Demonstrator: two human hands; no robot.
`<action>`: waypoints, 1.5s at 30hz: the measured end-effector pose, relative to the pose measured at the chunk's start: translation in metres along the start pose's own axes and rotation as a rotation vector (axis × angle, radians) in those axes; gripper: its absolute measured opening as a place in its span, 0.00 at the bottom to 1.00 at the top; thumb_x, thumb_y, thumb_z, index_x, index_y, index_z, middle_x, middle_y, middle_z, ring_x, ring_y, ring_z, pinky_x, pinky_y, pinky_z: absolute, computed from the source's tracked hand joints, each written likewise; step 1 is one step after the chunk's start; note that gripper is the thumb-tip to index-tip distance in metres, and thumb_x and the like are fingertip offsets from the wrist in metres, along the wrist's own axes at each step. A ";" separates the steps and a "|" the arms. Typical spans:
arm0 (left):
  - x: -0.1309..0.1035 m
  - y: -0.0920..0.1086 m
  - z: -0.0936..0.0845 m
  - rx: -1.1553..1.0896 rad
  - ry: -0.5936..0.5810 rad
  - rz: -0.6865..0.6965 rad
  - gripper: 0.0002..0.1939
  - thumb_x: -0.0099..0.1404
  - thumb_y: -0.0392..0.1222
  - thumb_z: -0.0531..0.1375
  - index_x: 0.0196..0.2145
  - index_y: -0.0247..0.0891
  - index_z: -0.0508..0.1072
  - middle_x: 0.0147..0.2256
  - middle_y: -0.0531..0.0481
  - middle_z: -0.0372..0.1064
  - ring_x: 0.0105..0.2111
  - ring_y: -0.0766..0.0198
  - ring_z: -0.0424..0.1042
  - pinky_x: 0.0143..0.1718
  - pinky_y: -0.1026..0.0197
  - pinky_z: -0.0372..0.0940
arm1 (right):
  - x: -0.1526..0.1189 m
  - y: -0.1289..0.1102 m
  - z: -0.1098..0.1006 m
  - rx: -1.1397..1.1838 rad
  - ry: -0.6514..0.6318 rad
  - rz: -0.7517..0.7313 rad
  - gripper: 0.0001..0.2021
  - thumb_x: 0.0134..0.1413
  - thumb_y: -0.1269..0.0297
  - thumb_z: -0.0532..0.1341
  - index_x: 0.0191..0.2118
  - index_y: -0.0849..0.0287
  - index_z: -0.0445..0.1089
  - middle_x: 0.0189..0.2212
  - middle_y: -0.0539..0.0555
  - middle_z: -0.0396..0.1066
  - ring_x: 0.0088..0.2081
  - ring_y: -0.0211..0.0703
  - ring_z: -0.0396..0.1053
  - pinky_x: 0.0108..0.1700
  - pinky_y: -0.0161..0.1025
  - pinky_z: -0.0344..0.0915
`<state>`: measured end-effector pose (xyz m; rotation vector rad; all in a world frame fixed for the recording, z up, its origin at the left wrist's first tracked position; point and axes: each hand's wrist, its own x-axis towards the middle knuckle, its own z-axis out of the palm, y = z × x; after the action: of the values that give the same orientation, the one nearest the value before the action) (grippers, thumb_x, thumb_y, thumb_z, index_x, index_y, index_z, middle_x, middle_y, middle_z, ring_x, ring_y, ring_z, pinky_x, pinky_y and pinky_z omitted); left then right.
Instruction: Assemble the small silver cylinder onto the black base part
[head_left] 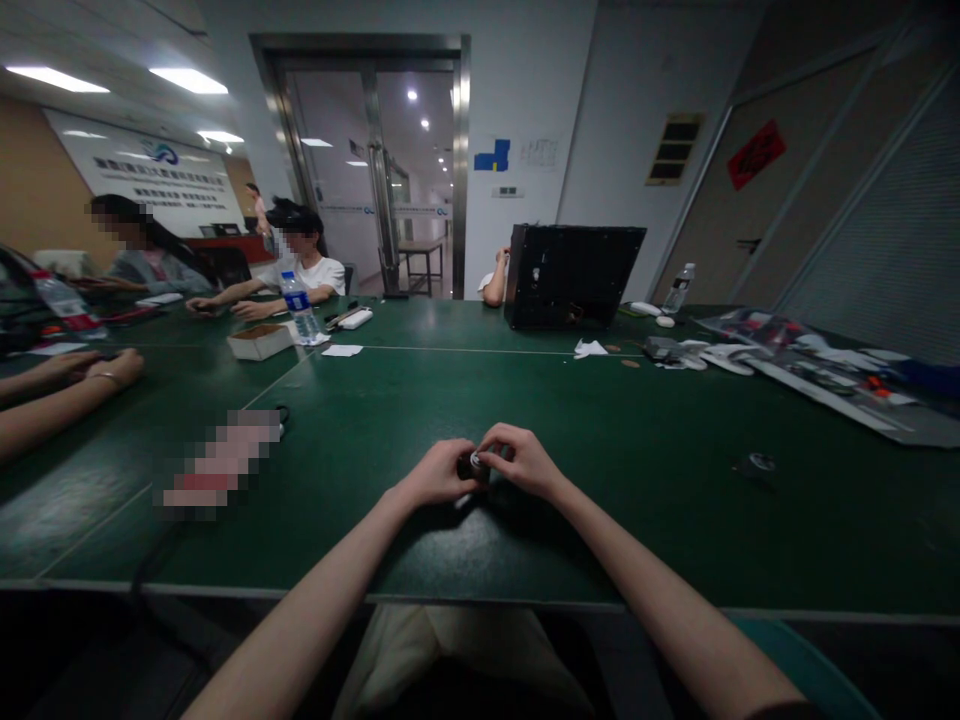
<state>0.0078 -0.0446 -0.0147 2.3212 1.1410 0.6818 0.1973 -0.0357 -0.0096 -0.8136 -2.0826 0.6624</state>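
Observation:
A small dark round object (474, 465) with a pale ring on its top is between my hands, just above the green table (600, 540). My left hand (441, 470) wraps around its left side. The fingertips of my right hand (517, 458) are pinched at its top right edge. Something small and white (465, 500) shows under my left fingers; what it is I cannot make out. Further right on the table lies a small dark piece with a shiny ring (760, 462).
A blurred pink item (225, 460) with a dark cable lies left. Another person's hands (112, 370) rest at the far left. Behind are an open box (261, 341), a bottle (300, 308), a black case (574, 275) and a cluttered tray (892, 425).

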 end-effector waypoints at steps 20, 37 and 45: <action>-0.003 0.007 -0.009 -0.213 -0.122 -0.082 0.17 0.56 0.52 0.61 0.31 0.32 0.71 0.23 0.55 0.63 0.25 0.66 0.62 0.28 0.67 0.56 | 0.003 0.015 -0.001 0.276 -0.057 0.237 0.16 0.50 0.52 0.61 0.33 0.64 0.70 0.24 0.51 0.68 0.21 0.33 0.62 0.20 0.29 0.59; -0.003 0.007 -0.008 -0.208 -0.116 -0.116 0.17 0.55 0.50 0.62 0.32 0.31 0.72 0.25 0.54 0.63 0.26 0.65 0.62 0.29 0.66 0.56 | 0.003 0.009 -0.003 0.239 -0.071 0.179 0.11 0.52 0.60 0.59 0.35 0.61 0.74 0.32 0.53 0.70 0.28 0.36 0.64 0.26 0.31 0.61; -0.003 0.009 -0.009 -0.187 -0.108 -0.107 0.16 0.54 0.50 0.62 0.31 0.31 0.72 0.23 0.55 0.61 0.24 0.67 0.59 0.26 0.67 0.53 | 0.003 0.012 -0.001 0.190 -0.054 0.192 0.11 0.52 0.58 0.60 0.33 0.62 0.72 0.29 0.52 0.70 0.25 0.34 0.63 0.23 0.30 0.60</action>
<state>0.0061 -0.0501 -0.0033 2.0991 1.0949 0.5905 0.2005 -0.0256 -0.0156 -0.9020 -1.9679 0.9797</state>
